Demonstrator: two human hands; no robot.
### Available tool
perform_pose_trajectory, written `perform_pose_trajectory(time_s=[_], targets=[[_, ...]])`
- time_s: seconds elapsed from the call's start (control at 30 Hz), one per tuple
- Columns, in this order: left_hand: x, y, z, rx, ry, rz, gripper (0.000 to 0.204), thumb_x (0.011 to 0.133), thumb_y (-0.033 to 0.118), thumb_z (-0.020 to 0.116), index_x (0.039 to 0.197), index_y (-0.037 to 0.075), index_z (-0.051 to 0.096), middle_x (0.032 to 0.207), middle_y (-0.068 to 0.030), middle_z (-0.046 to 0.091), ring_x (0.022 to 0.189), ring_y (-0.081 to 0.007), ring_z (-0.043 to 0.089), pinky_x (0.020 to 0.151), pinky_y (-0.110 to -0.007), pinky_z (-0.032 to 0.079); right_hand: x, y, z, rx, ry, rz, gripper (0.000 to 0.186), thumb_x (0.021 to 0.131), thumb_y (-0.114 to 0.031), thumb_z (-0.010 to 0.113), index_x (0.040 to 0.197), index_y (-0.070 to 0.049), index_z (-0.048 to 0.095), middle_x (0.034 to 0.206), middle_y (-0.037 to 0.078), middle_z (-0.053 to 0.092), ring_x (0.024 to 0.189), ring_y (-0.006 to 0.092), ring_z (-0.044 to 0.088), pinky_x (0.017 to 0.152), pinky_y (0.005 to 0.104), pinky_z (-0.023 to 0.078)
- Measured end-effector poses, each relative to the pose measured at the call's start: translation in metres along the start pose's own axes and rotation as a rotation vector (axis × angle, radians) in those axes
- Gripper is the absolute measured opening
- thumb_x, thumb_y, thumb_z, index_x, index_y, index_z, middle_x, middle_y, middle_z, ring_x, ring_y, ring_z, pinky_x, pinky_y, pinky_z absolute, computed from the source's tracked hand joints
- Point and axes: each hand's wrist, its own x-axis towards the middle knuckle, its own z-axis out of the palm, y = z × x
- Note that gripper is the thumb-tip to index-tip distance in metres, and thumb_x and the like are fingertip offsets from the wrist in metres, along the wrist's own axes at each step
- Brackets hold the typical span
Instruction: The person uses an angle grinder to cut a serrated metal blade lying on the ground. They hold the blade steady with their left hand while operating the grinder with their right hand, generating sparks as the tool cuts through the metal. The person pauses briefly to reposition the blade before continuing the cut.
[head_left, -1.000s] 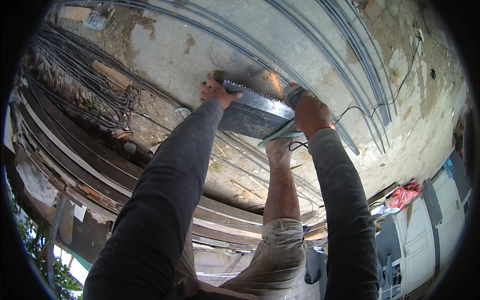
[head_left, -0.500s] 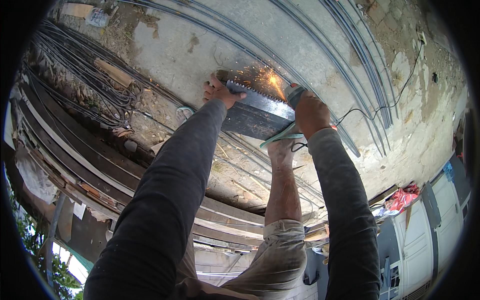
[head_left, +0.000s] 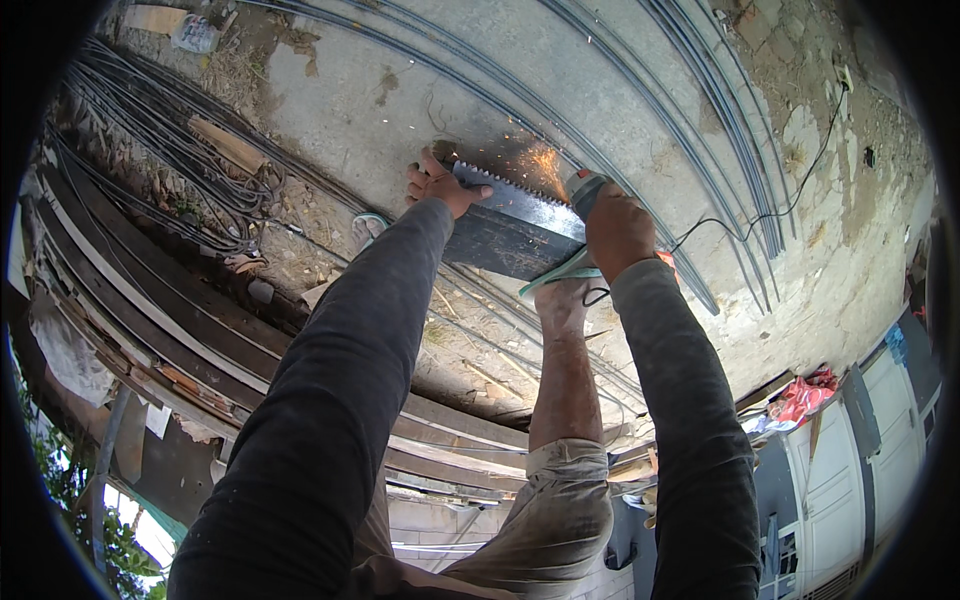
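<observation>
My left hand [head_left: 447,188] is closed on the left end of a toothed metal blade [head_left: 520,205], its thumb lying across the face. The blade's serrated edge points away from me, and its shiny side rests on a dark, flat-sided block [head_left: 510,245]. My right hand [head_left: 618,232] is wrapped around a grey angle grinder [head_left: 586,190], whose head is at the right end of the toothed edge. Orange sparks [head_left: 543,165] fly from there over the concrete. The grinder's disc is hard to make out. My sandalled foot [head_left: 563,283] is against the block's near right side.
Long steel rods [head_left: 690,130] run across the concrete on the far side. Bundled dark rods [head_left: 150,130] lie at left beside stacked planks [head_left: 190,330]. A black power cord [head_left: 790,208] trails right from the grinder. Red cloth or plastic [head_left: 805,395] lies near white doors.
My right hand and the grinder have shifted slightly left along the toothed edge. The spark spray has become smaller and dimmer. My left hand stays on the blade.
</observation>
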Motion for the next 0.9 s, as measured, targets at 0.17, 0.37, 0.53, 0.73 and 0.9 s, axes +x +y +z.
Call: perform_pose_trajectory(time_s=[0.17, 0.37, 0.53, 0.73, 0.9], targets=[[-0.003, 0.002, 0.001, 0.041, 0.029, 0.003, 0.142, 0.064, 0.065, 0.088, 0.158, 0.02, -0.008, 0.158, -0.0292, 0.014, 0.144, -0.0476, 0.028, 0.114, -0.058, 0.033, 0.0, -0.001, -0.004, -0.006, 0.015, 0.024, 0.044, 0.088, -0.02, 0.066, 0.118, 0.009, 0.051, 0.097, 0.018, 0.072, 0.089, 0.0271, 0.075, 0.071, 0.0364, 0.062], [-0.005, 0.002, -0.001, 0.043, 0.026, 0.011, 0.142, 0.064, 0.065, 0.088, 0.158, 0.019, -0.009, 0.158, -0.0285, 0.015, 0.144, -0.0474, 0.029, 0.114, -0.058, 0.034, 0.01, 0.024, -0.018, 0.088, -0.006, 0.03, 0.044, 0.09, -0.024, 0.066, 0.117, 0.008, 0.052, 0.093, 0.016, 0.072, 0.086, 0.0275, 0.075, 0.071, 0.0369, 0.062], [-0.002, 0.002, -0.001, -0.006, 0.002, -0.01, 0.143, 0.063, 0.064, 0.089, 0.157, 0.022, -0.01, 0.161, -0.0282, 0.011, 0.146, -0.0465, 0.025, 0.118, -0.058, 0.025, 0.008, 0.019, -0.032, 0.107, -0.113, 0.004, 0.04, 0.09, -0.023, 0.067, 0.115, 0.006, 0.054, 0.098, 0.017, 0.073, 0.092, 0.0289, 0.075, 0.075, 0.0369, 0.061], [0.0, 0.001, 0.0, 0.011, 0.002, -0.003, 0.143, 0.064, 0.064, 0.089, 0.157, 0.022, -0.011, 0.161, -0.0286, 0.011, 0.146, -0.0463, 0.024, 0.118, -0.058, 0.025, 0.006, 0.012, -0.035, 0.142, -0.177, 0.009, 0.035, 0.089, -0.02, 0.065, 0.113, 0.003, 0.056, 0.104, 0.019, 0.073, 0.1, 0.0302, 0.074, 0.082, 0.0378, 0.06], [-0.003, 0.005, 0.0, 0.031, 0.002, 0.03, 0.143, 0.065, 0.063, 0.089, 0.158, 0.018, -0.01, 0.157, -0.0298, 0.012, 0.143, -0.048, 0.028, 0.115, -0.056, 0.032, -0.007, 0.048, 0.019, 0.838, -0.094, 0.312, 0.051, 0.085, -0.027, 0.071, 0.119, 0.007, 0.057, 0.099, 0.02, 0.071, 0.095, 0.0314, 0.073, 0.083, 0.0386, 0.057]])
